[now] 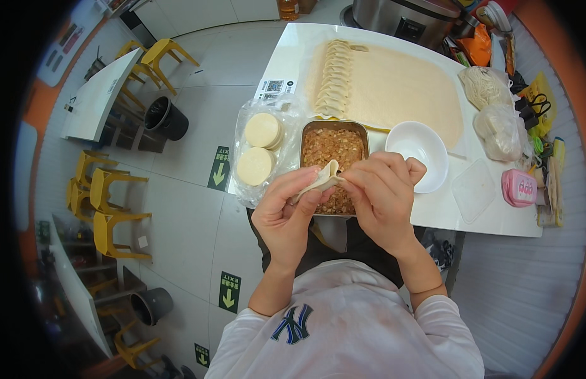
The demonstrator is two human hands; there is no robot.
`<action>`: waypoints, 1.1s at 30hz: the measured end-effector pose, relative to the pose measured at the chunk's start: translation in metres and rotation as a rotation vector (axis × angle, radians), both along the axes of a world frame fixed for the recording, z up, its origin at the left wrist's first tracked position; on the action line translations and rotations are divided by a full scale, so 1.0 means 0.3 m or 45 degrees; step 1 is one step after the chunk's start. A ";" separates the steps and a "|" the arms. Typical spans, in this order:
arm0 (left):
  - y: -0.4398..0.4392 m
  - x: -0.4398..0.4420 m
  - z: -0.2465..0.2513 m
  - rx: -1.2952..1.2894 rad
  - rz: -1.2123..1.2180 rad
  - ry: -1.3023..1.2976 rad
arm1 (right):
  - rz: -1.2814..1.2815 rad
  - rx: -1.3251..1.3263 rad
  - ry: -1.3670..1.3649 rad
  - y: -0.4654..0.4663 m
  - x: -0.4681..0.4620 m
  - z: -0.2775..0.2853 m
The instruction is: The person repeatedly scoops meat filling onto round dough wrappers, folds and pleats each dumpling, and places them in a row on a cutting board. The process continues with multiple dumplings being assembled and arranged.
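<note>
Between my two hands is a partly folded dumpling [325,178], its wrapper pinched at the edge and gaping at the top. My left hand [288,201] cradles its body. With thumb and fingertips, my right hand [380,194] grips the wrapper's right end. Both hands are above a rectangular metal tray [368,137] filled with minced filling [332,147]. To the left, two stacks of round dumpling wrappers [256,166] lie on a clear plastic bag [243,130]. A white bowl [418,147] stands just beyond my right hand. Folded dumplings [335,78] form an overlapping row behind the tray.
The dumplings lie on a beige mat [402,87] on the white table [501,222]. Bagged noodles [485,90], a pink case [519,188] and a clear plastic lid [473,192] are at the right. A large metal cooker [407,23] stands behind. Yellow stools [103,189] occupy the floor leftward.
</note>
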State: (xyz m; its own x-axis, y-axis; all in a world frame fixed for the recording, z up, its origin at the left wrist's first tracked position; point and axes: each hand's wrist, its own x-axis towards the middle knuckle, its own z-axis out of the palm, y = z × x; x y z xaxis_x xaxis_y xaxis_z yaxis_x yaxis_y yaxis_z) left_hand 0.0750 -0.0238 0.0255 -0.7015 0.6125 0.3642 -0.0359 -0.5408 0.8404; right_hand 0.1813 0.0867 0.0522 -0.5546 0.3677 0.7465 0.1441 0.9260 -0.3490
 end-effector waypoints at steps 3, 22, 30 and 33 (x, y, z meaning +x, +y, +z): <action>-0.005 -0.002 -0.001 -0.018 0.014 -0.025 | 0.012 0.015 -0.024 0.000 0.001 0.005; -0.009 0.000 -0.002 -0.027 0.014 0.076 | 0.236 -0.262 -0.043 0.019 -0.012 0.050; -0.012 0.001 0.005 0.011 -0.038 0.027 | 0.229 -0.125 0.050 0.023 0.002 0.022; -0.022 0.001 0.009 -0.003 -0.015 0.028 | 0.231 -0.102 0.102 0.025 0.005 0.019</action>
